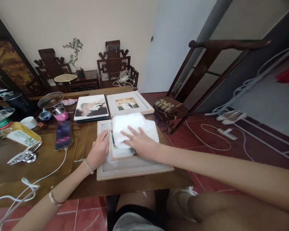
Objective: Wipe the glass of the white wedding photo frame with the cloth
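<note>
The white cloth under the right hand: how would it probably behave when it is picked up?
The white cloth would likely sag, not stay stiff, because its surface looks soft and fluffy. It may also open out when lifted by one edge, since it appears folded in layers.

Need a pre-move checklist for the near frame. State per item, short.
1. Right hand on white cloth: ok, fingers spread on top.
2. Left hand on near frame: ok, at its left side.
3. Near frame supported: ok, lies on the table.
4. Picture in near frame uncovered: not ok, cloth and right hand cover much of it.
5. Gap to far frame: cannot tell, cloth partly hides it.
</note>
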A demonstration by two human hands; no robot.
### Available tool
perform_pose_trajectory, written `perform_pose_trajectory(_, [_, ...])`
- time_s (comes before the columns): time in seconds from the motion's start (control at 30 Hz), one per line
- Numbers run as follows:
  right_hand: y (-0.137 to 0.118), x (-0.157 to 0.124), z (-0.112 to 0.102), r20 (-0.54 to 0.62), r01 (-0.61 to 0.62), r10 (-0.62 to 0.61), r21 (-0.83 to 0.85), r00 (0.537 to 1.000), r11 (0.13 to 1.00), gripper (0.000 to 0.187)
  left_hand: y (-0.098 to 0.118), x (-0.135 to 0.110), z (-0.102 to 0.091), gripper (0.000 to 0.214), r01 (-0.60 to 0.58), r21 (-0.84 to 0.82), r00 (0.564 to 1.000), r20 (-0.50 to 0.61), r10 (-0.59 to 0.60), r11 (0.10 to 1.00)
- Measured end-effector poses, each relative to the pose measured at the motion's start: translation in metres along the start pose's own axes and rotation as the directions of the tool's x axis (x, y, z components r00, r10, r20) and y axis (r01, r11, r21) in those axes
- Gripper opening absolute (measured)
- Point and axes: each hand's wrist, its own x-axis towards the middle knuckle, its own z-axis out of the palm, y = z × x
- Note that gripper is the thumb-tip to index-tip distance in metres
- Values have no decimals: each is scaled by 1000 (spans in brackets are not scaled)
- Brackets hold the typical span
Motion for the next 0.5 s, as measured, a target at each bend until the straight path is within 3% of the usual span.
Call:
perform_pose_trajectory(0.13, [-35,-31,-37,204,154,-192,190,960,970,70,-1,-3,-1,45,-16,26,1000,-8,16,1000])
perform_pose_trajectory(0.23, [-50,-51,-60,317,185,-263,254,911,949,68,0,-4,-2,45,-2,47,1000,10,2,999])
perform_pose_trajectory(0.37, [-47,-57,-63,273,202,-304,346,913,916,62,1,-4,-2,44,19,39,1000,12,-20,999])
perform_pose_trajectory(0.5, [-30,-39,-42,191,110,-170,290,967,951,67,1,-3,-1,44,24,23,999,21,-25,999])
